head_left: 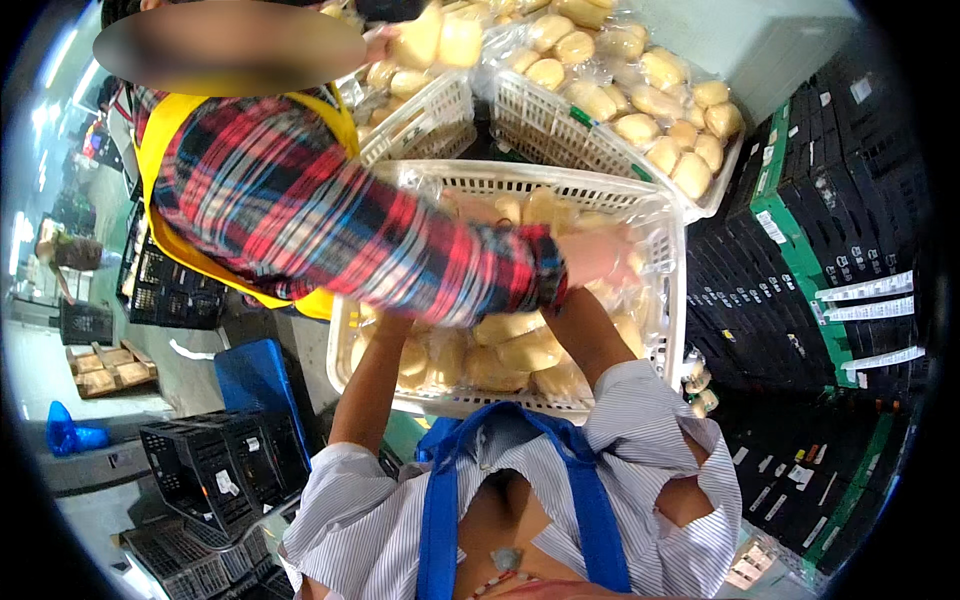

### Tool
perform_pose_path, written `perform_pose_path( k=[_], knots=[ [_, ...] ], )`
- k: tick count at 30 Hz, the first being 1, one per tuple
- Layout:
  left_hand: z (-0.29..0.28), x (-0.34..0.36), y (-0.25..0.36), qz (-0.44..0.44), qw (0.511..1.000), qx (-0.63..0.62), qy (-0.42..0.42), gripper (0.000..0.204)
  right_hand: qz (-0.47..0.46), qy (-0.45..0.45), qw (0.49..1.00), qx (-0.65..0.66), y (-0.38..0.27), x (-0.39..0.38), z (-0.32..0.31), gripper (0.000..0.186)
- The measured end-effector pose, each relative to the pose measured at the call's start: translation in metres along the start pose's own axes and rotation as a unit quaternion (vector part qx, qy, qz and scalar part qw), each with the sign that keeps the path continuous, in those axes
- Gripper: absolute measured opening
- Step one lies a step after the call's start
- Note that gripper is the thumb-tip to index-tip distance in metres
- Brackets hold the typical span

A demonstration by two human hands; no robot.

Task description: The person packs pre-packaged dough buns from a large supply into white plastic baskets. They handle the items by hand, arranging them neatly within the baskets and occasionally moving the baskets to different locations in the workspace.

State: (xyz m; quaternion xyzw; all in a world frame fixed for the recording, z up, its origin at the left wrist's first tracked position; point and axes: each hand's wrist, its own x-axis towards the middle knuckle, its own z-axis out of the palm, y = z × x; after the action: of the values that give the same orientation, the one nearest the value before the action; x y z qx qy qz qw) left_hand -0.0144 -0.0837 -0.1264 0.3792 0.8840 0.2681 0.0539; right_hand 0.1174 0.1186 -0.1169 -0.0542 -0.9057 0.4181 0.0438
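Note:
A white slatted crate (672, 330) in front of me holds several clear bags of pale-yellow oval items (528, 352). My left forearm (370, 390) and my right forearm (590, 335) reach into it, but both my hands are hidden behind a co-worker's plaid sleeve (380, 240), so I cannot see what they touch. The co-worker's hand (610, 250), blurred, reaches across to the crate's right side, over the bags.
Two more white crates (570, 120) (420, 135) of bagged items stand behind. Tall stacks of black crates (780, 300) line my right. The co-worker, in a yellow apron (160, 180), is at upper left; black crates (220, 470) and a blue panel (255, 380) are lower left.

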Motion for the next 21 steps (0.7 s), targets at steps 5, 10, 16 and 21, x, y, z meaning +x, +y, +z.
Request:
perform_pose_path(
  k=[5,10,16,21],
  knots=[
    [-0.009,-0.016,0.021,-0.001,1.0,0.013,-0.004,0.037,-0.03,-0.036,0.998,0.032,0.005,-0.023,0.009,0.06],
    [-0.04,-0.034,0.049,0.033,0.999,0.039,0.013,0.033,-0.079,-0.103,0.99,0.046,0.002,0.0,0.05,0.06],
    [-0.062,0.018,0.099,0.273,0.951,0.145,-0.005,0.029,-0.114,-0.168,0.978,0.043,0.01,0.084,0.061,0.06],
    [-0.044,0.101,0.163,0.476,0.824,0.261,-0.161,0.026,0.029,-0.012,0.997,-0.072,0.021,0.147,0.063,0.061]
  ],
)
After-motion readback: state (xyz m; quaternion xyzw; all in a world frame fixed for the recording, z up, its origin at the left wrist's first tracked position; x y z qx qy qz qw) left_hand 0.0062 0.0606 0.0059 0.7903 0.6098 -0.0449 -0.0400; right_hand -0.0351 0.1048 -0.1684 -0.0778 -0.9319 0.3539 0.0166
